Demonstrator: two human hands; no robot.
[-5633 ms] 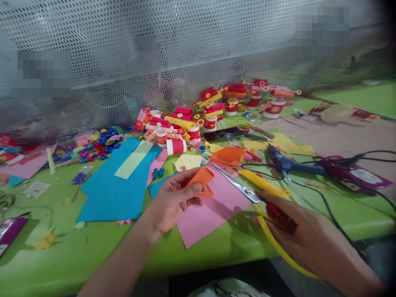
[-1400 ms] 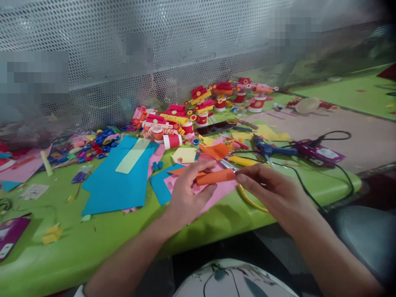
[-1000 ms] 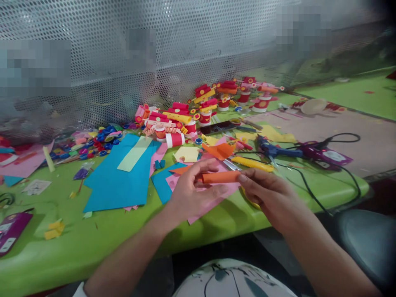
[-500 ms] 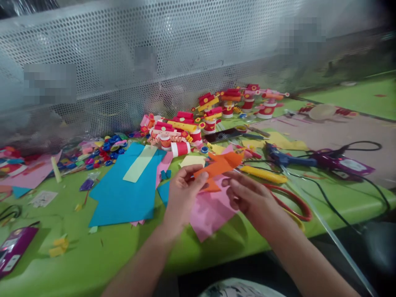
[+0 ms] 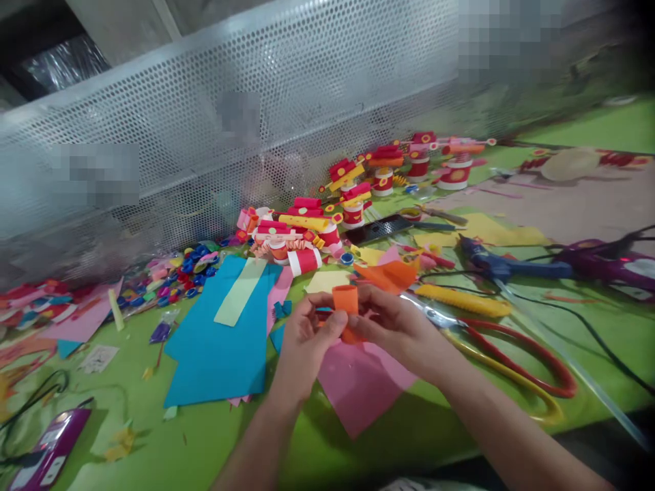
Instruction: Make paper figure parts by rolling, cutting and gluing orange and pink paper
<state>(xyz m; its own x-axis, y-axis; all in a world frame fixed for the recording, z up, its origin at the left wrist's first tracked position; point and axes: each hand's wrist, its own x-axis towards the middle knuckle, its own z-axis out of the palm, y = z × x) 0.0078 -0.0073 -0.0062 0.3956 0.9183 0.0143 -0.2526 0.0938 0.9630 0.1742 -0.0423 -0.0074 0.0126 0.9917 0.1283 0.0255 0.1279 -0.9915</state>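
An orange paper strip [image 5: 345, 300], curled into a small tube, is pinched between my two hands above the table. My left hand [image 5: 310, 341] has its thumb pressed on the strip from the left. From the right, my right hand [image 5: 396, 331] grips it with thumb and fingers; some fingertips are hidden behind the paper. Beneath the hands lies a pink paper sheet [image 5: 358, 402]. Another orange paper piece [image 5: 391, 275] rests just beyond them. Scissors [image 5: 516, 348] with red and yellow handles lie beside my right hand, near a yellow-handled tool [image 5: 463, 300].
Blue sheets [image 5: 220, 361] lie left on the green table [image 5: 168, 457]. Several paper models on cups [image 5: 307, 260] stand along a perforated metal panel [image 5: 256, 136]. A blue glue gun [image 5: 512, 266] with cords lies right; a purple device [image 5: 51, 450] sits front left.
The orange strip, flatter before, now forms a tube. My hands have drawn together around it. The camera view has shifted, showing more of the scissors.
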